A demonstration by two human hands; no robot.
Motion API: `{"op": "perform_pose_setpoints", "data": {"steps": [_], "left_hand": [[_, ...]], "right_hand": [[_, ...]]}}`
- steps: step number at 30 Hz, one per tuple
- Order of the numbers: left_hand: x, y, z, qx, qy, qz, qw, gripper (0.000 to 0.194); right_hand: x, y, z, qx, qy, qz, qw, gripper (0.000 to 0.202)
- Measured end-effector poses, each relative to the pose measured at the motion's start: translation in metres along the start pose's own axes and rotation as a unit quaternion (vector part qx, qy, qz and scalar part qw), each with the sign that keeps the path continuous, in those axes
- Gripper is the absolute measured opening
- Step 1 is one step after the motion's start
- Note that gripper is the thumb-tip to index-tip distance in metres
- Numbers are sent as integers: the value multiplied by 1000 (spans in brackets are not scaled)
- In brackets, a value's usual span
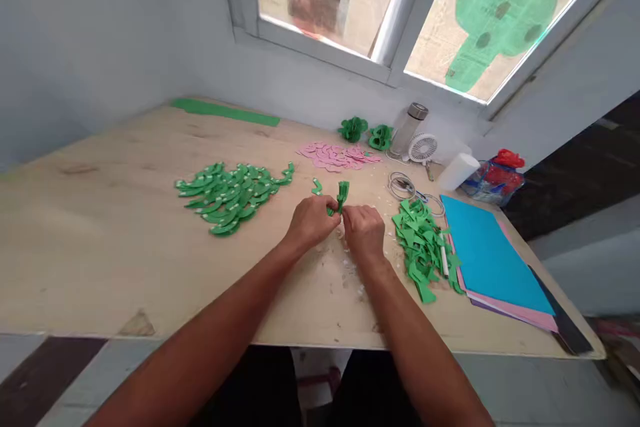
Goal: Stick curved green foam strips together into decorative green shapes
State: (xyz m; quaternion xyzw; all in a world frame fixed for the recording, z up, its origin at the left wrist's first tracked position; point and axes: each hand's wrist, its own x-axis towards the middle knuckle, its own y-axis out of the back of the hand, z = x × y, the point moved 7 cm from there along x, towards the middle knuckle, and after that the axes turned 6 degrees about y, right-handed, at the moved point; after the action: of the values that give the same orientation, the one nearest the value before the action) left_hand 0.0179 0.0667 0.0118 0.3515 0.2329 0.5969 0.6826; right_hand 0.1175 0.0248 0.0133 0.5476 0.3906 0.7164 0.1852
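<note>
Over the middle of the wooden table (165,273), my left hand (314,217) and my right hand (364,230) meet with fingers closed on a small green piece (343,193), whose bunched upper end sticks up between them. Its lower part is hidden by my fingers. Just behind my left hand lies a small curved green piece with white spots (317,187). To the left is a spread pile of similar curved green pieces (233,193). Right of my hands sits a heap of green scraps (420,243) with a white pen (444,259) on it.
Pink pieces (335,156), two green ruffled shapes (353,129), a bottle (409,129) and a small fan (423,147) stand or lie at the back. Blue sheets (493,257), a white roll (459,171) and coiled rings (401,185) are right. A green strip (225,111) lies back left.
</note>
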Motion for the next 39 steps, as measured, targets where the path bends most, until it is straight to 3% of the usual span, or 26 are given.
{"op": "perform_pose_setpoints", "data": {"steps": [10, 23, 39], "left_hand": [[1, 4, 0, -24, 5, -7, 1000, 21], [-3, 2, 6, 57, -16, 5, 998, 24], [1, 2, 2, 57, -29, -7, 998, 24]], "right_hand": [[2, 2, 2, 31, -7, -1, 999, 21], [0, -2, 0, 18, -2, -13, 1000, 22], [0, -8, 2, 37, -6, -41, 998, 20]]}}
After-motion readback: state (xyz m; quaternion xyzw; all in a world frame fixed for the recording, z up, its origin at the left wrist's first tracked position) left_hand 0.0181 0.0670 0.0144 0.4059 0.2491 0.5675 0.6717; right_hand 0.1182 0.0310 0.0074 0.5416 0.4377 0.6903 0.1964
